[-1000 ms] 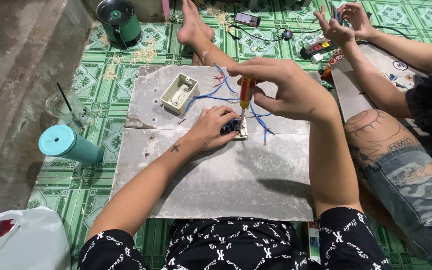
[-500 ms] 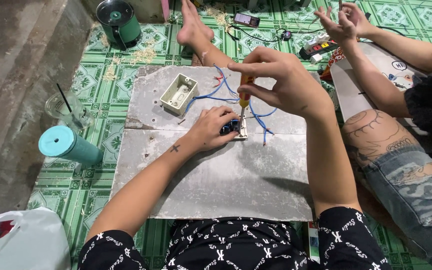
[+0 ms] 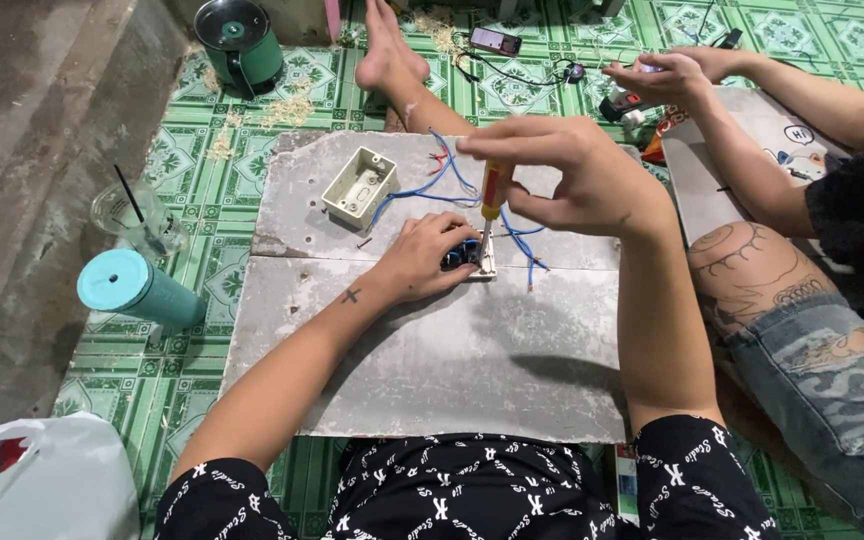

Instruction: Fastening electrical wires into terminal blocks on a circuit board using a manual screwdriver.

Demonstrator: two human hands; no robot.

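While your left hand [image 3: 432, 255] pins the switch module [image 3: 477, 262] flat, your right hand [image 3: 572, 175] grips the screwdriver [image 3: 490, 205] upright, its tip directly above it.

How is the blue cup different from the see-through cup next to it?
The teal cup is solid-coloured and lies tilted with a lid on; the clear cup is see-through, stands upright and has a dark straw poking out. The teal cup looks bigger. Both sit on the green tiled floor, left of the grey board.

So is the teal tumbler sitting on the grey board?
No, the teal tumbler lies on the green tiled floor, left of the grey board.
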